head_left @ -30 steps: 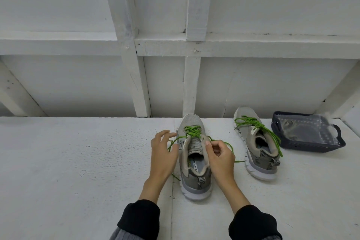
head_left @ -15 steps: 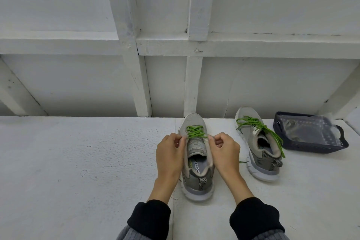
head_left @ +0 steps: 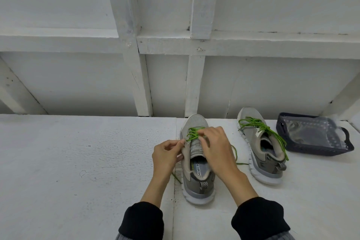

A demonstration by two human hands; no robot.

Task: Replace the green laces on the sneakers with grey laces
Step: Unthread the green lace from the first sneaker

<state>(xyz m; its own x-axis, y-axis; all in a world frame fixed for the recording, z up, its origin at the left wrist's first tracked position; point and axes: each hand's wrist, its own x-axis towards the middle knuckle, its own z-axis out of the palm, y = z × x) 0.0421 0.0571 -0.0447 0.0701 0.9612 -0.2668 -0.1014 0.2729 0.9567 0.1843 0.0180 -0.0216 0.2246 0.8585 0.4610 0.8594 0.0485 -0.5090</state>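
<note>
Green lace (head_left: 191, 135) pinched by both hands' fingers (head_left: 181, 143) on near sneaker (head_left: 196, 181) (right fingertips partly hidden).

Right hand (head_left: 215, 147) now over green laces (head_left: 191, 135)

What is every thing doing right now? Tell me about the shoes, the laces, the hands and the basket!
Near sneaker: upright, partly unlaced.
Its green lace: threaded only in the front eyelets, ends loose.
Far sneaker: upright, green lace untied, draped over it.
Left hand: pinches the near sneaker's eyelet edge.
Right hand: fingers curled at the lace crossings.
Basket: holds a clear plastic bag.
</note>
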